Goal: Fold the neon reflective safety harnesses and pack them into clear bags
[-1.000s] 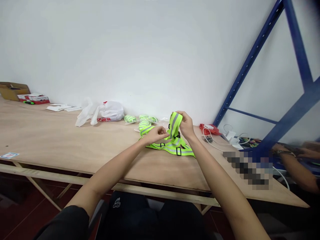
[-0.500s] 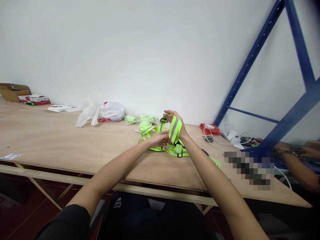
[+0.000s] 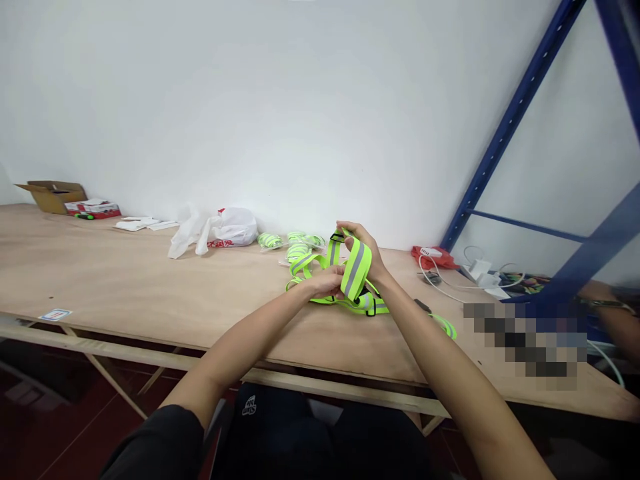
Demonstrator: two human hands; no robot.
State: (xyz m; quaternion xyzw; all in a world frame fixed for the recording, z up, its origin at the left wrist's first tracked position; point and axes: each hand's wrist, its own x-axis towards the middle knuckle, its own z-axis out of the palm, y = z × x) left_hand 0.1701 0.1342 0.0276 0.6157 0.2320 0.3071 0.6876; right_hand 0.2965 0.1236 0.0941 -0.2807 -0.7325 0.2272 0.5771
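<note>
A neon yellow-green reflective strap (image 3: 356, 270) with a grey stripe hangs in a loop from my right hand (image 3: 364, 241), whose fingers are closed on it near a black buckle (image 3: 337, 237). My left hand (image 3: 327, 281) is lower and to the left, its fingers curled on the strap behind the loop. The rest of the strap, with another black slider buckle (image 3: 371, 305), lies loosely on the wooden table (image 3: 210, 293) below my hands. Part of the left fingertips is hidden by the loop.
Rolled green straps in clear packets (image 3: 297, 251) lie by the wall. Left of them are a white plastic bag (image 3: 239, 227), white papers (image 3: 140, 223) and a cardboard box (image 3: 57, 195). Right are a red bag (image 3: 435, 257), cables, a blue rack (image 3: 510, 120) and another person's arm (image 3: 610, 313).
The view has turned slightly left, so everything sits further right. My left fingers have drawn together on the strap; my right hand still holds the loop up.
</note>
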